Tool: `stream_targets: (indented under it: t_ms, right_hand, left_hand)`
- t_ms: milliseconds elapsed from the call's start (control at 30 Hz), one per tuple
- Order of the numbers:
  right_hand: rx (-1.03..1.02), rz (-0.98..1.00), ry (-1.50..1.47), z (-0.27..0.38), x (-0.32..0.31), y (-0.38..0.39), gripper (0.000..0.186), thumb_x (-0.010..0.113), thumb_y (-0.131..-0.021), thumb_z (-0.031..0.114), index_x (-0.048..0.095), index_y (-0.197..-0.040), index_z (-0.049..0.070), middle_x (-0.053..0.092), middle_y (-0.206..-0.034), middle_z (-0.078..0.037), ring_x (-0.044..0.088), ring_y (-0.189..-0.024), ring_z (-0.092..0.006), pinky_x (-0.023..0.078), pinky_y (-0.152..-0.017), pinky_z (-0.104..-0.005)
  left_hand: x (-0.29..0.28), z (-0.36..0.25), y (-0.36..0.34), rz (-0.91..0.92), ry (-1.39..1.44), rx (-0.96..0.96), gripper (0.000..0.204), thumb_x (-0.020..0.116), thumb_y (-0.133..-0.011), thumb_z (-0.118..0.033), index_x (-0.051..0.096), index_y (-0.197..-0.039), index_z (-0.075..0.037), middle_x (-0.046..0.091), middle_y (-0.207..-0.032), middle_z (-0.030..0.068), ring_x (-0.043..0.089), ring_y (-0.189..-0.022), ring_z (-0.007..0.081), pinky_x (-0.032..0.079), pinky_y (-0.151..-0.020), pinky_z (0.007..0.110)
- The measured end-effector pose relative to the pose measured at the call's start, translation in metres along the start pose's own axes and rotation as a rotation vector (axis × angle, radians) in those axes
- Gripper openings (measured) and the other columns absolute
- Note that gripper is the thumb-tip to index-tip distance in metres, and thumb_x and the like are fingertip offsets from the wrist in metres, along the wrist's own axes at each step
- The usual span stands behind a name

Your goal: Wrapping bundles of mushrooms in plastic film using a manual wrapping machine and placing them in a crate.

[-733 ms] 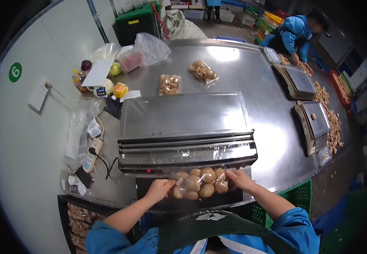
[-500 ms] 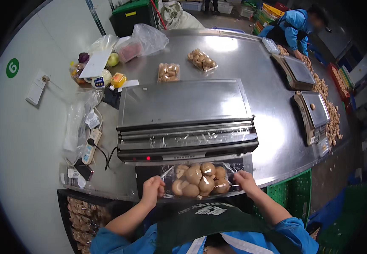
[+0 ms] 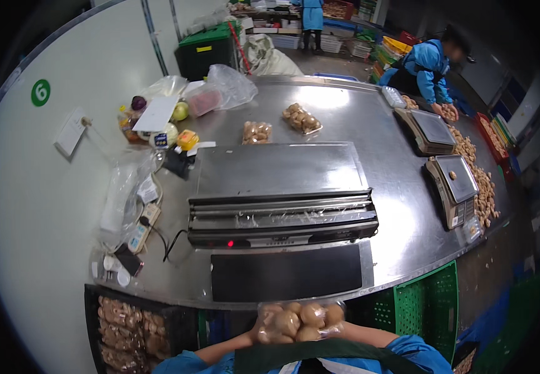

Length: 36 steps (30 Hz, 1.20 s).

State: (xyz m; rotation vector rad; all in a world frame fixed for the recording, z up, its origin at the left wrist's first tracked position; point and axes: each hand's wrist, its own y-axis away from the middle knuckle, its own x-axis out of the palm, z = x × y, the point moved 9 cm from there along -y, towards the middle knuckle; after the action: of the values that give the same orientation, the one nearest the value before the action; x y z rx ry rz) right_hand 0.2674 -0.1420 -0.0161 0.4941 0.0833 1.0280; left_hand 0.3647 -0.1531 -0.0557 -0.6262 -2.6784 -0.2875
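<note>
A clear film-wrapped pack of brown mushrooms (image 3: 301, 321) is held close to my body, just off the table's front edge. My left hand (image 3: 257, 333) grips its left end, and my right hand (image 3: 344, 330) grips its right end. Most of the fingers are hidden by the pack. Beyond it, on the steel table (image 3: 401, 206), sits the film wrapping machine (image 3: 282, 221) with a red light lit. Its black front pad (image 3: 285, 275) is bare.
Two mushroom packs (image 3: 302, 118) lie behind the machine. Scales (image 3: 456, 181) and loose mushrooms (image 3: 485, 193) line the right side, where a co-worker (image 3: 429, 62) handles mushrooms. A power strip (image 3: 144, 227) lies left. Below the edge are a dark crate of packs (image 3: 123, 330) and a green crate (image 3: 429, 299).
Both hands have drawn the mushroom pack off the black pad toward my body, past the table edge. The view has tilted up. The co-worker's hands have lifted some mushrooms.
</note>
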Motion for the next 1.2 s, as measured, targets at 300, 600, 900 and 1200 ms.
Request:
stream_targets:
  t_ms: [300, 600, 900, 1200]
  right_hand:
    - [0.03, 0.36, 0.647, 0.132, 0.014, 0.033, 0.053, 0.06, -0.083, 0.035, 0.044, -0.123, 0.004, 0.061, -0.106, -0.013, 0.062, -0.094, -0.0237, 0.048, -0.081, -0.0333]
    - [-0.244, 0.134, 0.249, 0.077, 0.095, -0.071, 0.073, 0.074, -0.07, 0.019, 0.035, -0.129, -0.001, 0.055, -0.113, -0.015, 0.054, -0.104, -0.0217, 0.043, -0.089, -0.0321]
    - [-0.386, 0.809, 0.576, 0.082, 0.359, -0.1, 0.062, 0.065, -0.082, 0.022, 0.034, -0.132, 0.004, 0.058, -0.109, -0.015, 0.058, -0.099, -0.023, 0.045, -0.087, -0.0329]
    - [-0.199, 0.683, 0.707, 0.041, 0.412, -0.12, 0.038, 0.063, -0.084, 0.017, 0.051, -0.117, 0.005, 0.065, -0.094, -0.012, 0.063, -0.083, -0.0171, 0.05, -0.073, -0.0286]
  left_hand:
    - [0.099, -0.025, 0.038, 0.278, 0.487, 0.025, 0.043, 0.059, -0.084, -0.022, 0.045, -0.12, -0.003, 0.046, -0.119, 0.0104, 0.043, -0.114, 0.0161, 0.036, -0.096, 0.028]
    - [0.006, -0.05, 0.222, -0.974, 0.122, 0.499, 0.074, 0.047, -0.092, -0.039, 0.002, -0.142, -0.01, 0.039, -0.133, 0.0118, 0.042, -0.12, 0.0222, 0.032, -0.1, 0.035]
    - [-0.068, -0.019, 0.648, -2.246, 0.292, 0.776, 0.059, 0.058, -0.085, -0.031, 0.036, -0.134, -0.006, 0.041, -0.133, 0.0104, 0.044, -0.116, 0.0208, 0.036, -0.097, 0.032]
    - [-0.14, -0.009, 0.823, -2.542, -0.261, -0.44, 0.068, 0.059, -0.076, -0.043, 0.036, -0.135, -0.016, 0.048, -0.123, 0.0246, 0.047, -0.113, 0.0396, 0.039, -0.093, 0.042]
